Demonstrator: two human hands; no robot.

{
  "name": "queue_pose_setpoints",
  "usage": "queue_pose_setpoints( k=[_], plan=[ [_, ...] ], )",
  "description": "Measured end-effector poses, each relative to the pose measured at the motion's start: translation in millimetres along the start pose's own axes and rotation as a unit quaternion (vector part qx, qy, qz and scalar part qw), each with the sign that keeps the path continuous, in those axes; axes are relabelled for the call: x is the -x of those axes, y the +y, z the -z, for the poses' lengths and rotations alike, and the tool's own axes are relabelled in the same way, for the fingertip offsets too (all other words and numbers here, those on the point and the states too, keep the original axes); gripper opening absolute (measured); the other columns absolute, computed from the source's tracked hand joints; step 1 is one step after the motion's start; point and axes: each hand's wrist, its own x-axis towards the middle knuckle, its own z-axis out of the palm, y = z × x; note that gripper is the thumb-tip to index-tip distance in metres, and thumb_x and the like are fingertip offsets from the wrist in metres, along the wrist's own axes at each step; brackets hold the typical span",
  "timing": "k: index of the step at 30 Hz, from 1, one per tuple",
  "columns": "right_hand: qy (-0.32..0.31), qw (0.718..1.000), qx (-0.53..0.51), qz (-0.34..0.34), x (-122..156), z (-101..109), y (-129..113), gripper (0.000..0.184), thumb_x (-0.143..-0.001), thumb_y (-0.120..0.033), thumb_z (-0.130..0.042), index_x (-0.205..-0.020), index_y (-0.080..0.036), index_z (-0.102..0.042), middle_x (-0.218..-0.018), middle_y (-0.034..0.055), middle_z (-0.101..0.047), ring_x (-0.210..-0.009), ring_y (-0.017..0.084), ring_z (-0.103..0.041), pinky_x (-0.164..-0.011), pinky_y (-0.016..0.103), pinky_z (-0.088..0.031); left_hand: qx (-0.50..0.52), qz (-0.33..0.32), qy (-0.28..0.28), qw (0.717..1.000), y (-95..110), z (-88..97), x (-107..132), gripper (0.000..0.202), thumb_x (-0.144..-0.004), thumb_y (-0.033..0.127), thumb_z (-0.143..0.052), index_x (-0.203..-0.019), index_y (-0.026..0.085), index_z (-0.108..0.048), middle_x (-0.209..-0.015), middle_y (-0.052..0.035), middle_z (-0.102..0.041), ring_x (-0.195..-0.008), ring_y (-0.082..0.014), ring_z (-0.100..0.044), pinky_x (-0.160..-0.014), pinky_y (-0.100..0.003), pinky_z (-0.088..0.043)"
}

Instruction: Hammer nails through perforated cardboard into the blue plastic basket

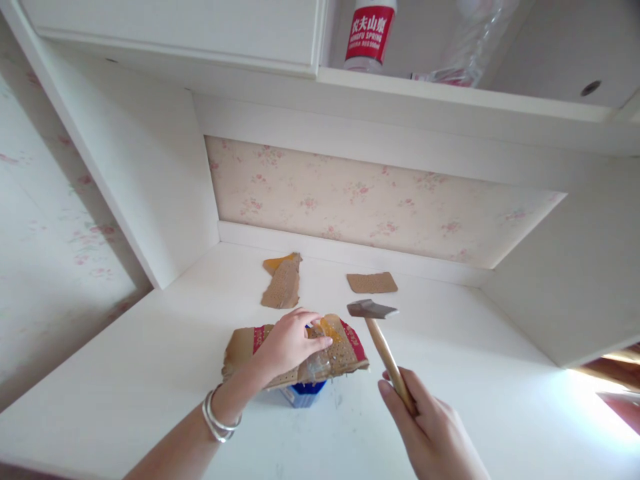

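Note:
My right hand point(433, 423) grips the wooden handle of a hammer point(385, 347), its metal head raised to the right of a worn piece of cardboard point(345, 353). The cardboard has red printed patches and many small holes, with small points poking out along its near edge. On top of it my left hand point(290, 343) rests with fingers curled and thumb toward the index finger; what they hold, if anything, is too small to make out. Clear plastic point(316, 365) lies by the thumb. A blue box point(304, 395) supports the cardboard from below.
Behind the cardboard lie a torn cardboard scrap point(283, 283) and a smaller rectangular one point(373, 283) on the white desktop point(150, 373). White panels close in both sides. Overhead, a shelf point(450, 93) bears a red-labelled bottle point(370, 33) and a clear plastic bottle point(475, 43).

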Motion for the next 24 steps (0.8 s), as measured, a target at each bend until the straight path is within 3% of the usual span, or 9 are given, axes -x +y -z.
queue_pose_setpoints(
  k=[4, 8, 16, 20, 24],
  plan=[
    [-0.003, 0.995, 0.058, -0.079, -9, 16, 20, 0.040, -0.094, -0.062, -0.031, -0.080, -0.030, -0.049, -0.052, -0.0057, -0.050, -0.049, 0.019, -0.049, -0.052, 0.026, -0.036, 0.108, 0.038, 0.036, 0.993, 0, 7.6, -2, 0.039, -0.092, 0.049, -0.050, -0.106, 0.018, -0.069, -0.095, -0.0059, -0.072, -0.070, -0.0167, -0.066, -0.066, -0.027, -0.050],
    [-0.057, 0.980, 0.137, -0.134, -16, 24, 57, 0.040, -0.096, -0.057, -0.022, -0.092, -0.030, -0.051, -0.064, 0.0004, -0.064, -0.063, 0.026, -0.061, -0.060, 0.031, -0.041, 0.188, 0.046, 0.087, 0.977, -2, 12.2, -3, 0.039, -0.095, 0.046, -0.048, -0.114, 0.016, -0.064, -0.086, -0.0046, -0.070, -0.061, -0.0143, -0.061, -0.054, -0.024, -0.048],
    [-0.093, 0.962, 0.225, -0.122, -15, 17, 106, 0.035, -0.099, -0.049, -0.018, -0.089, -0.029, -0.045, -0.076, 0.0036, -0.067, -0.070, 0.030, -0.066, -0.060, 0.034, -0.038, 0.120, -0.049, 0.178, 0.975, 10, 26.4, 11, 0.032, -0.096, 0.038, -0.050, -0.119, 0.020, -0.062, -0.104, -0.0066, -0.074, -0.080, -0.0154, -0.069, -0.076, -0.027, -0.056],
    [-0.086, 0.965, 0.225, -0.102, -16, 11, 120, 0.034, -0.100, -0.049, -0.020, -0.092, -0.030, -0.046, -0.091, 0.0038, -0.071, -0.076, 0.029, -0.068, -0.060, 0.033, -0.039, 0.129, 0.004, 0.237, 0.963, 9, 40.1, 31, 0.028, -0.085, 0.042, -0.066, -0.103, 0.021, -0.072, -0.095, -0.0039, -0.078, -0.079, -0.0174, -0.073, -0.079, -0.026, -0.058],
    [-0.086, 0.962, 0.245, -0.085, -20, 7, 134, 0.033, -0.100, -0.049, -0.022, -0.093, -0.030, -0.048, -0.104, 0.0033, -0.071, -0.080, 0.029, -0.070, -0.059, 0.033, -0.039, 0.174, 0.092, 0.317, 0.928, -17, 51.9, 57, 0.034, -0.073, 0.047, -0.077, -0.092, 0.019, -0.076, -0.084, -0.0036, -0.078, -0.078, -0.0201, -0.073, -0.081, -0.028, -0.059]
  ],
)
